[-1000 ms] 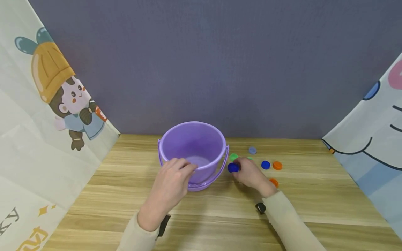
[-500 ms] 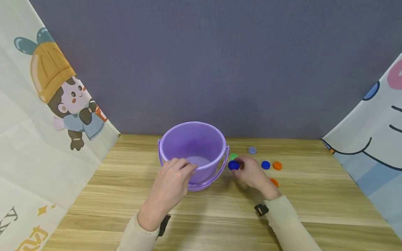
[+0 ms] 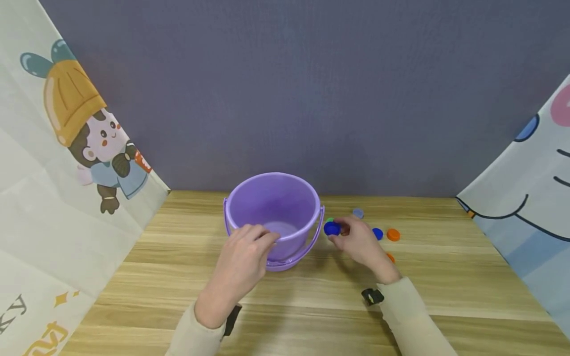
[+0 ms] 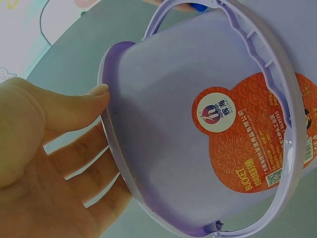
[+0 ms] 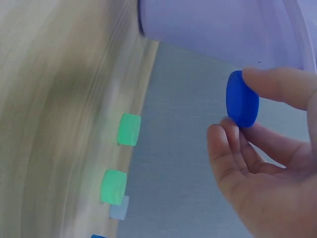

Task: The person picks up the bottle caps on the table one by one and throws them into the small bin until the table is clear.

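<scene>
A purple bucket stands upright on the wooden table, its handle hanging down in front. My left hand grips the near rim; in the left wrist view the thumb presses the outer side while the fingers go behind the rim. Just right of the bucket, my right hand pinches a blue bottle cap between thumb and fingertips, raised above the tabletop. Beneath and beyond that hand are two green caps, a nearer one and a farther one in the right wrist view.
Right of the right hand lie another blue cap and an orange cap, with a second orange cap partly behind the wrist. A pale blue cap lies farther back. A dark grey wall rises behind the table.
My right hand has lifted the blue cap slightly upward and away from me, tilting it so its hollow side shows more. The left hand and bucket have stayed still.
</scene>
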{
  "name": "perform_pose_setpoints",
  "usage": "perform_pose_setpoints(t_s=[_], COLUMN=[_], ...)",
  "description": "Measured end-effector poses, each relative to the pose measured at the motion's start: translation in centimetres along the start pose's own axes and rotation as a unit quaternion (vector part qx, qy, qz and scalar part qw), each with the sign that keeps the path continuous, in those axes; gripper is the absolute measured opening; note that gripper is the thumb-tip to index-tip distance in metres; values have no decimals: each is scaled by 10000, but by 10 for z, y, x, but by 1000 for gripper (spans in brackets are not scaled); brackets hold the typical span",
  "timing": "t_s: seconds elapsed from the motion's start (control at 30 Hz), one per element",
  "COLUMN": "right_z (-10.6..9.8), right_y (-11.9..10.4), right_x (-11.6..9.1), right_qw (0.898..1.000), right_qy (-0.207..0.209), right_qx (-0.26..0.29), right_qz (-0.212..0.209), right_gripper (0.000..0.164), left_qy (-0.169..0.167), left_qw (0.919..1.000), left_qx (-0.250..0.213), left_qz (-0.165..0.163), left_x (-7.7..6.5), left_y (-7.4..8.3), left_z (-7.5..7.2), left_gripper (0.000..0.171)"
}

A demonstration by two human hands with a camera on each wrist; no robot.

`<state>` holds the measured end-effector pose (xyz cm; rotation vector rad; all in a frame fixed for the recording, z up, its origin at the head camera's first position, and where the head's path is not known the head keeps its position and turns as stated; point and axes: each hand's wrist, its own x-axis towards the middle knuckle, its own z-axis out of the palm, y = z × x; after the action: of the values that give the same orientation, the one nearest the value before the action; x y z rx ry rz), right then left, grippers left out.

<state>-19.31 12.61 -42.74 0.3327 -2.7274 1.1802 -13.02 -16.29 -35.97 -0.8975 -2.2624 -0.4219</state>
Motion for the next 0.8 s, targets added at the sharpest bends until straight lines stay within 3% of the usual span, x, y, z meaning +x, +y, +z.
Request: perform_pose_setpoints(t_s=[0.8], right_z=[-25], right_y=[-21], right_x=[-8], right_qw=[9920], right_qy=[984], right_qx=[570], right_qz=[-555], right_gripper=[44], left_qy=[-86], left_qw=[9997], left_qx=[158], left_qz=[156], left_x=[3], left_y=[2], left_z=[0], left_gripper=[25])
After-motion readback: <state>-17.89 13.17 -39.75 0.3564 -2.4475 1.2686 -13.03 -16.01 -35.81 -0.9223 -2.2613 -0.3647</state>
